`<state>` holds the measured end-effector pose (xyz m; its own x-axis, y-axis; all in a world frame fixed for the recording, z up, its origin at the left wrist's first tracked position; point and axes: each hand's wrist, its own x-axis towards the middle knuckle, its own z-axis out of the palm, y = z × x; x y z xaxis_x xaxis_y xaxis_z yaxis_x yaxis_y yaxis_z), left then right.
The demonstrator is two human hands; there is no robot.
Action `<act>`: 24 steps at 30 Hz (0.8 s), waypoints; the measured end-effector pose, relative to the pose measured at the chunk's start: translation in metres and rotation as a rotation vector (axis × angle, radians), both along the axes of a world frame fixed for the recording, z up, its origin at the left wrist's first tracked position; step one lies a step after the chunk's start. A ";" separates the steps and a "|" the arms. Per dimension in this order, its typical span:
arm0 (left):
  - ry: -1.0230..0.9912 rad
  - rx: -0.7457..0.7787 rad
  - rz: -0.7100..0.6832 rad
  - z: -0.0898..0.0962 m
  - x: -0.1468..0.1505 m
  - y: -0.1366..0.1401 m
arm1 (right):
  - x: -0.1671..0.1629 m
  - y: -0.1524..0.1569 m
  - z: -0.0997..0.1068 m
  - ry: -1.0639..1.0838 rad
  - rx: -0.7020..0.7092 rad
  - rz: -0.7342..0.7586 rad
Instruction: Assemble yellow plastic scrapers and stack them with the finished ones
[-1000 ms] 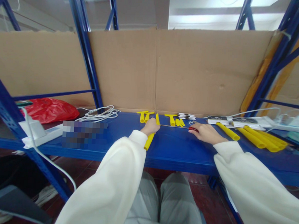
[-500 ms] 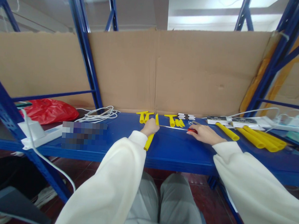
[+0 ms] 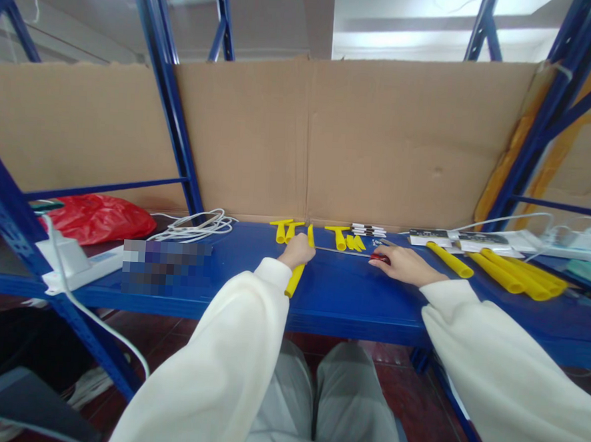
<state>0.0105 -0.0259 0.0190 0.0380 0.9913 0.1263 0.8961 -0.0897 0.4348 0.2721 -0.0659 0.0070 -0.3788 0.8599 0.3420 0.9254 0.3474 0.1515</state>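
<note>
My left hand (image 3: 298,252) is closed around a long yellow tapered handle (image 3: 294,281). Its near end shows below my fist and its far end above it. In my closed right hand (image 3: 401,265) is a screwdriver (image 3: 380,258) with a red handle. The thin metal shaft runs left, level with the table, and meets the yellow handle at my left fist. My fingers hide the tip. Beyond my left hand lie two yellow T-shaped pieces (image 3: 281,232). Between my hands, farther back, are another yellow T-shaped piece (image 3: 340,240) and several small yellow pieces (image 3: 354,242).
Several yellow handles (image 3: 517,274) lie at the right, near flat black-and-white packets (image 3: 489,242). Black-and-white strips (image 3: 368,230) are stacked at the back. White cables (image 3: 195,227), a red bag (image 3: 100,219) and a power strip (image 3: 87,268) are at left. Cardboard (image 3: 380,139) walls the blue table's (image 3: 253,262) rear.
The red screwdriver handle looks slightly turned in my right hand. Both hands and the yellow handle stay in place.
</note>
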 end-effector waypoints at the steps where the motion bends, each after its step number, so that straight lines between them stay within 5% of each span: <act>1: -0.004 0.001 0.001 0.000 0.000 0.000 | 0.000 0.000 0.000 0.004 -0.003 -0.002; 24: -0.009 0.031 -0.010 -0.004 -0.002 0.005 | 0.005 0.006 -0.004 0.036 0.018 0.091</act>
<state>0.0085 -0.0209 0.0150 0.0465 0.9864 0.1575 0.8910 -0.1122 0.4400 0.2769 -0.0603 0.0026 -0.4421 0.8163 0.3717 0.8952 0.4277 0.1255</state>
